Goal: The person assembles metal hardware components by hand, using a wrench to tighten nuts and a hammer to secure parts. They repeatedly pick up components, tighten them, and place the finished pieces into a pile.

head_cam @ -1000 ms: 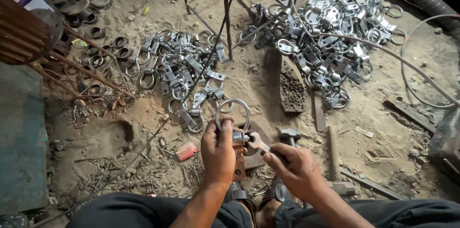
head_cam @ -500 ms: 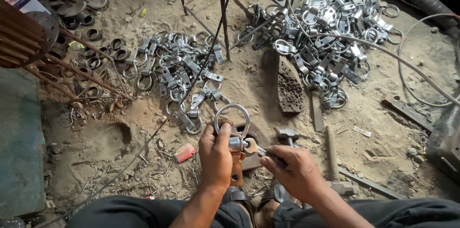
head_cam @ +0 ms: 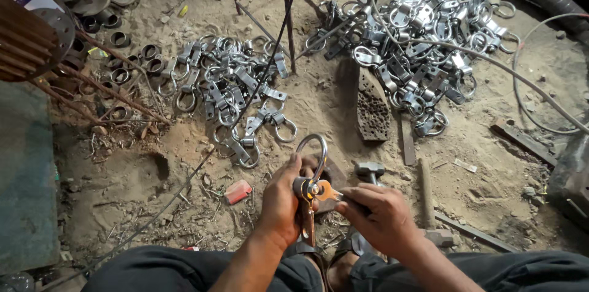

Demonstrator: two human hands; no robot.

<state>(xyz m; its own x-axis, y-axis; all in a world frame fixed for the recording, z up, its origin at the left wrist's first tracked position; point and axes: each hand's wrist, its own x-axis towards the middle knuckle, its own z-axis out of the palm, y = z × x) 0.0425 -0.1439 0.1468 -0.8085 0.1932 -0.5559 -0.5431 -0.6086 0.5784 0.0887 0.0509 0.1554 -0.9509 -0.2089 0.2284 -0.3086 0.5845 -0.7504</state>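
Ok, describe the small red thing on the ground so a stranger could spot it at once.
Start at the left pile of grey metal ring clamps on the sandy floor, then drop towards the left hand. Just left of that hand lies a small flat red block, the only bright red item among grey metal and brown dirt.

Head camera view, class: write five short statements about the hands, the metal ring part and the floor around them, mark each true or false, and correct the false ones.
1. The left hand holds a metal ring part with its loop pointing up. True.
2. The right hand is empty and resting on the sand. False: it grips a small tool against the ring part.
3. Two piles of ring fittings lie on the sandy floor. True.
4. A hammer lies just beyond the right hand. True.
5. The perforated block sits in the person's lap. False: it lies on the sand between the piles.
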